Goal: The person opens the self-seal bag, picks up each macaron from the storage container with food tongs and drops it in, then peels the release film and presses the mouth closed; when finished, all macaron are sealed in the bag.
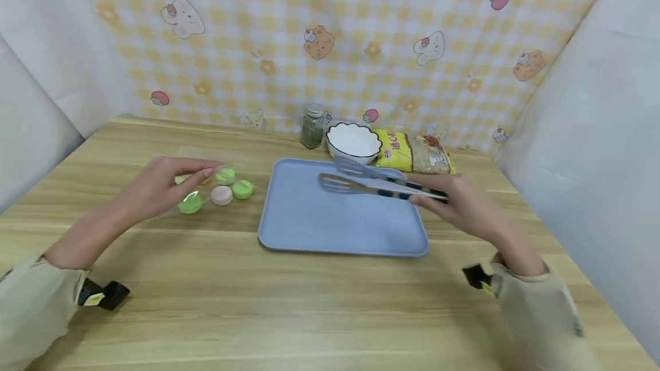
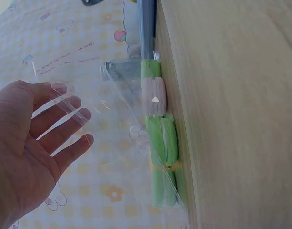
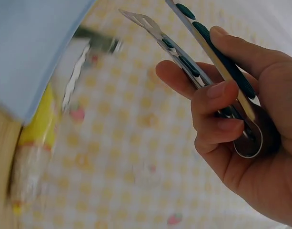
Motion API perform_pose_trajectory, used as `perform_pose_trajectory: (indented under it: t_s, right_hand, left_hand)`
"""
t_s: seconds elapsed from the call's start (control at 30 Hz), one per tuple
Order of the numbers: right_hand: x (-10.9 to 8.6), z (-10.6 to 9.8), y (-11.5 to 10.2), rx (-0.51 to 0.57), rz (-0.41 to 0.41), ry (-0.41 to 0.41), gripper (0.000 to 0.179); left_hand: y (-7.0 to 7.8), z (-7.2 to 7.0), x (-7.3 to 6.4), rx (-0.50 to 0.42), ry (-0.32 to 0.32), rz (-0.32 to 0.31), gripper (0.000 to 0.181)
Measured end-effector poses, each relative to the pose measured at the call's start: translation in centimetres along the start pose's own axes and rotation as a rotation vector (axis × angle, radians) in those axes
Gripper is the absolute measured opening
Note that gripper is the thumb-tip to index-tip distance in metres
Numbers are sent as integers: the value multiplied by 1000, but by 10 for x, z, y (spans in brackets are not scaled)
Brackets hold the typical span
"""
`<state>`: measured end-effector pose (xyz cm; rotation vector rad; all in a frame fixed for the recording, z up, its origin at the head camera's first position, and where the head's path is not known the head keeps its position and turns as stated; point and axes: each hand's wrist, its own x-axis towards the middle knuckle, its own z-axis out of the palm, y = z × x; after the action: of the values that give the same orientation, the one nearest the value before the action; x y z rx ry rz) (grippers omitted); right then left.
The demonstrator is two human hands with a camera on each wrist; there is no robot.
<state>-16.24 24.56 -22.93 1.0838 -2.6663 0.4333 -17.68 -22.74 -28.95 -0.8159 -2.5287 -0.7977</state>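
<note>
My left hand [image 1: 167, 184] pinches the raised edge of a clear plastic bag [image 2: 105, 129] at the left of the table. Under the film lie several macarons, among them a pale pink one [image 1: 222, 195] and a green one [image 1: 243, 189]. In the left wrist view the film stretches from my thumb and fingers [image 2: 85, 113] to the macarons on the wood. My right hand [image 1: 466, 205] grips metal tongs [image 1: 393, 193] with dark handle pads. Their slotted ends stand spread apart above the blue tray [image 1: 345, 222], with nothing between them.
Behind the tray stand a herb jar [image 1: 312, 126] with a metal lid and a white scalloped bowl [image 1: 353, 141]. A yellow packet [image 1: 394, 150] lies to the bowl's right. A checked cloth [image 1: 289, 27] hangs along the table's back edge, with white sheets at both sides.
</note>
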Motion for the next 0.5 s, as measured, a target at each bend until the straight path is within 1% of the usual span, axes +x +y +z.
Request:
perform_pose_trajectory:
  t_s: [0.13,0.27,0.37,0.5]
  right_hand:
    - [-29,-16,22,-85,80,61,33]
    - [-47,-31,43,-202,161,110,34]
    - [-56,-40,54,-271,242,95,35]
    - [-63,-47,64,-309,369,19,40]
  left_hand:
    - [0,-3,-2,10,5,-18,25]
    - [1,-4,-3,14,4,-38,25]
    - [1,-2,-2,19,4,-42,25]
    - [0,0,-1,23,13,-28,25]
